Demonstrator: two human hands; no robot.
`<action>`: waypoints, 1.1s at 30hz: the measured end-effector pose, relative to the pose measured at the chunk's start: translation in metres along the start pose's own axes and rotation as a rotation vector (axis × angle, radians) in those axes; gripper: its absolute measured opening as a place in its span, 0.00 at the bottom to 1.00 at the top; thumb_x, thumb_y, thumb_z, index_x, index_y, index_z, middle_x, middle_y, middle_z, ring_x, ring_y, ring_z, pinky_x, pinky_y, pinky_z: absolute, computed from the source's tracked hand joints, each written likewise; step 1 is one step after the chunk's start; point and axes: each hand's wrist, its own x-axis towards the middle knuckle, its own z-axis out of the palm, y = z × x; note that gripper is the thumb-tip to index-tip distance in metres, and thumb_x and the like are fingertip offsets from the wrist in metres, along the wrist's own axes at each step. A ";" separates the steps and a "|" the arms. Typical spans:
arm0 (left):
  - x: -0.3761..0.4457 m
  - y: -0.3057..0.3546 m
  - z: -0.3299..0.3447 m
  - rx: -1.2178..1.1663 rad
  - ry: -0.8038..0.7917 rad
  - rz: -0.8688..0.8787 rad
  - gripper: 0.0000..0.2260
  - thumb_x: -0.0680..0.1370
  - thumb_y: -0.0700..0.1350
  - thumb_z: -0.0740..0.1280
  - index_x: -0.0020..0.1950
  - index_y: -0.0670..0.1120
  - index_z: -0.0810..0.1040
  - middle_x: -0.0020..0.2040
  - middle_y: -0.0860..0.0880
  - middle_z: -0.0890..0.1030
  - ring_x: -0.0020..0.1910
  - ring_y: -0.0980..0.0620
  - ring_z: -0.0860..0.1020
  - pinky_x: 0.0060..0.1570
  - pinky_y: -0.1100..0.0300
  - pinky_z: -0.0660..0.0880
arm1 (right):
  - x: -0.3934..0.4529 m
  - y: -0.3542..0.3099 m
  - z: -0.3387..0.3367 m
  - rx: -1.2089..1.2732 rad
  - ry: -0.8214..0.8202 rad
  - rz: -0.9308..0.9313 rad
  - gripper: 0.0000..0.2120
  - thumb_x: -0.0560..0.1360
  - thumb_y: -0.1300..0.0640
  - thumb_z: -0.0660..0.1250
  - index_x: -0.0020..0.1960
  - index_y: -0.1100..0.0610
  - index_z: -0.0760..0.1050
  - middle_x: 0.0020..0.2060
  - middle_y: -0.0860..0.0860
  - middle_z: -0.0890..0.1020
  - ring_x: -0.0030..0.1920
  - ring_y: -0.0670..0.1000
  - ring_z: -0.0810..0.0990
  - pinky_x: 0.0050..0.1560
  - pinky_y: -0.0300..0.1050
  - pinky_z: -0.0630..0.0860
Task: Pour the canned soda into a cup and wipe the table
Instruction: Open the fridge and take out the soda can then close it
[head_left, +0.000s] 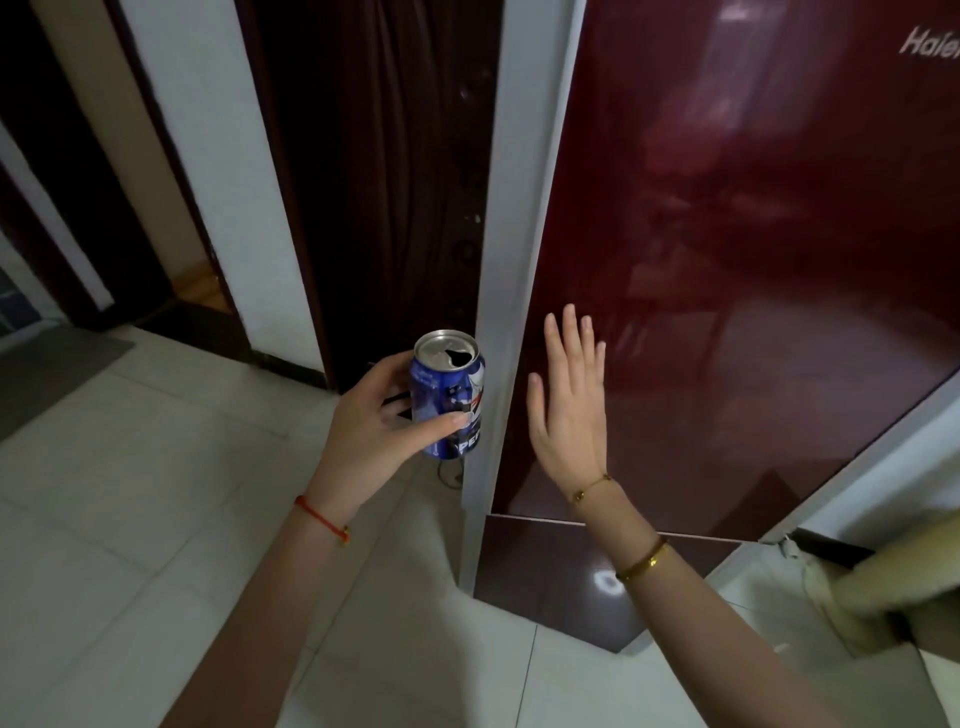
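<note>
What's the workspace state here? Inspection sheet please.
Surface: no table in view; pale tiled floor.
Job's things: blue soda can, upright, top already open; no cup or cloth seen.
Clutter: nothing seen.
Grips: left hand wrapped round the can; right hand open, flat at the fridge door, contact cannot be told.
Cables: dark loop on the floor below the can, perhaps a cord.
Surroundings: dark red fridge, upper door nearly shut; dark curtain behind; white wall; grey mat at left.
</note>
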 end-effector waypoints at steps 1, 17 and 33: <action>0.007 -0.003 0.000 0.004 0.001 -0.002 0.27 0.66 0.40 0.79 0.64 0.48 0.76 0.57 0.52 0.82 0.57 0.56 0.81 0.55 0.67 0.76 | 0.005 0.004 0.004 -0.005 -0.003 0.011 0.28 0.82 0.60 0.56 0.79 0.58 0.51 0.79 0.53 0.50 0.79 0.53 0.44 0.78 0.57 0.45; 0.137 -0.042 0.000 -0.043 -0.250 -0.023 0.30 0.66 0.41 0.80 0.64 0.55 0.74 0.61 0.57 0.80 0.61 0.63 0.77 0.56 0.72 0.73 | 0.071 0.029 0.054 -0.170 -0.014 0.202 0.29 0.81 0.59 0.56 0.79 0.57 0.49 0.80 0.52 0.48 0.79 0.51 0.42 0.79 0.56 0.46; 0.181 -0.064 0.007 -0.131 -0.580 0.017 0.28 0.66 0.37 0.80 0.60 0.57 0.75 0.59 0.57 0.80 0.59 0.60 0.78 0.55 0.69 0.74 | 0.047 -0.019 0.052 0.092 0.148 0.632 0.24 0.83 0.57 0.54 0.78 0.54 0.56 0.78 0.46 0.59 0.78 0.43 0.49 0.78 0.45 0.54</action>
